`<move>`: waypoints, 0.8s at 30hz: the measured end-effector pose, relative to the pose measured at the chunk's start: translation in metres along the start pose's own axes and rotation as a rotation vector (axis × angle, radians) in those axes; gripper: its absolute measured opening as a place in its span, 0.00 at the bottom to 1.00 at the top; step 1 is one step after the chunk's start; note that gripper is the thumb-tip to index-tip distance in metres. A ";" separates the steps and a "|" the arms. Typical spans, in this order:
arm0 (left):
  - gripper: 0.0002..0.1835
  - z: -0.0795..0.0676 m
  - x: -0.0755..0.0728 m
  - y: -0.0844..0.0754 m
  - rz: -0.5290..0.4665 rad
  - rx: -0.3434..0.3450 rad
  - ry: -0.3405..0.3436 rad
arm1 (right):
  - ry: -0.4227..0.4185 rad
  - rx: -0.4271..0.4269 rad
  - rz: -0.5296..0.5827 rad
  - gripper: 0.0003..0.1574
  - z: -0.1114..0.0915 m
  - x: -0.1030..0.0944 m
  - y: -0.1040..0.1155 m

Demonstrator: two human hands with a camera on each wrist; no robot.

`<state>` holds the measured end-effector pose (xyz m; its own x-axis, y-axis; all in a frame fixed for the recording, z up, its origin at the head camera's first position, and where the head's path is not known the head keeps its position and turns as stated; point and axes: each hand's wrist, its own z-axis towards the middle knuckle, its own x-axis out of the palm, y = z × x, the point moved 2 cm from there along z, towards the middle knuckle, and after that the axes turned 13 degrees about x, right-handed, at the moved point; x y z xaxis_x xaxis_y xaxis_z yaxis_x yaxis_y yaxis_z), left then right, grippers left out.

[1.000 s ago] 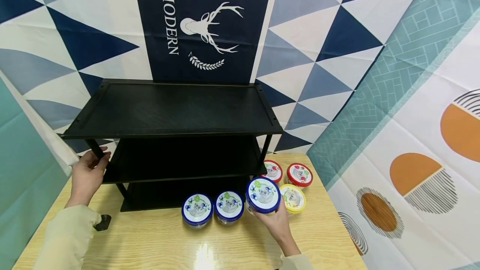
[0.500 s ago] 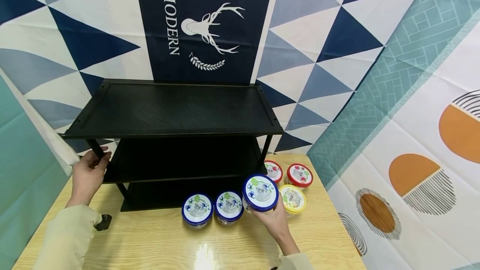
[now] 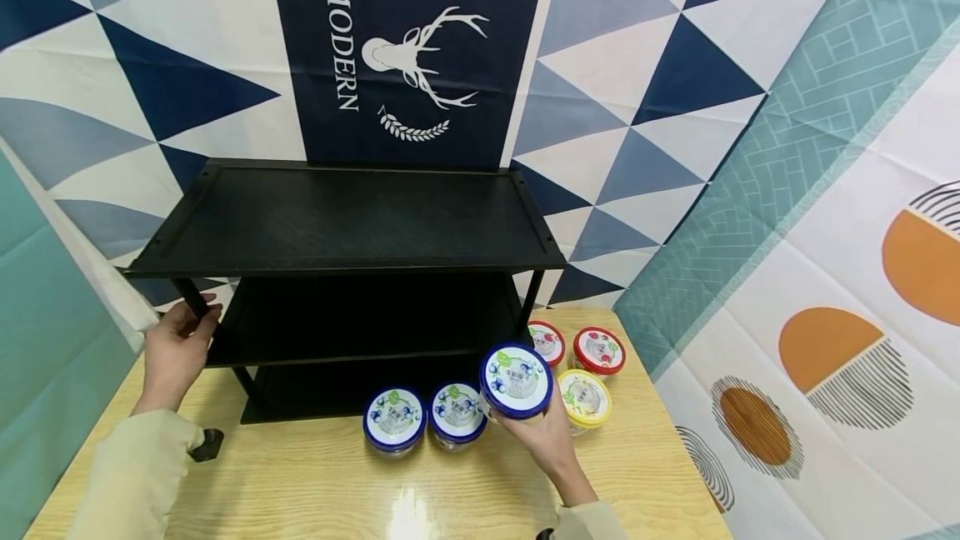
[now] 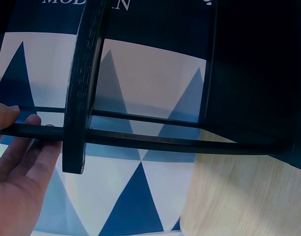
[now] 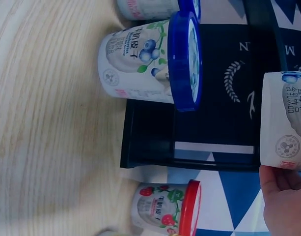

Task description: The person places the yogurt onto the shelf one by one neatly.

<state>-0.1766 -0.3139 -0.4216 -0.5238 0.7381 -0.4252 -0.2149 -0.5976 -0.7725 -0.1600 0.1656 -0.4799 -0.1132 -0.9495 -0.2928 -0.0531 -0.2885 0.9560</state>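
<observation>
My right hand [image 3: 553,442] holds a white tub with a blue lid [image 3: 516,382], raised above the table in front of the black shelf rack [image 3: 345,219]. In the right wrist view the side of that held tub [image 5: 283,120] shows, fingers at its lower edge. My left hand [image 3: 172,357] grips the rack's left front post [image 4: 47,132], thumb on one side and fingers on the other. Two more blue-lidded blueberry tubs, one to the left [image 3: 394,419] and one to the right [image 3: 458,413], stand side by side before the bottom shelf.
Right of the rack stand a yellow-lidded tub [image 3: 587,398] and two red-lidded strawberry tubs, one outer [image 3: 600,350] and one partly hidden [image 3: 547,342]. Patterned cloth walls enclose the wooden table [image 3: 300,482]. A small black object [image 3: 206,445] is at the left cuff.
My right hand has moved the blue-lidded tub slightly left and up, toward the rack. The left hand stays on the post, and the standing tubs have not moved.
</observation>
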 end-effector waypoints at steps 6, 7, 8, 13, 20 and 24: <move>0.21 0.000 0.000 0.001 -0.009 0.003 0.003 | 0.029 0.009 0.012 0.59 -0.001 0.002 0.006; 0.22 0.000 0.000 0.001 -0.010 0.004 0.003 | 0.032 0.009 0.008 0.59 -0.001 0.002 0.007; 0.22 0.000 0.000 0.001 -0.011 0.005 0.004 | 0.034 0.010 0.010 0.58 -0.001 0.003 0.008; 0.22 0.000 0.000 0.001 -0.010 0.016 0.001 | 0.041 0.011 0.003 0.57 -0.002 0.004 0.012; 0.21 0.000 0.000 0.001 -0.007 0.022 -0.004 | 0.042 0.007 0.002 0.57 -0.001 0.006 0.019; 0.21 0.000 0.000 0.000 -0.007 0.021 -0.004 | 0.057 0.013 0.004 0.57 -0.001 0.007 0.024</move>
<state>-0.1768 -0.3142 -0.4219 -0.5255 0.7413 -0.4176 -0.2358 -0.5985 -0.7657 -0.1607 0.1516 -0.4589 -0.0566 -0.9561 -0.2874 -0.0656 -0.2836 0.9567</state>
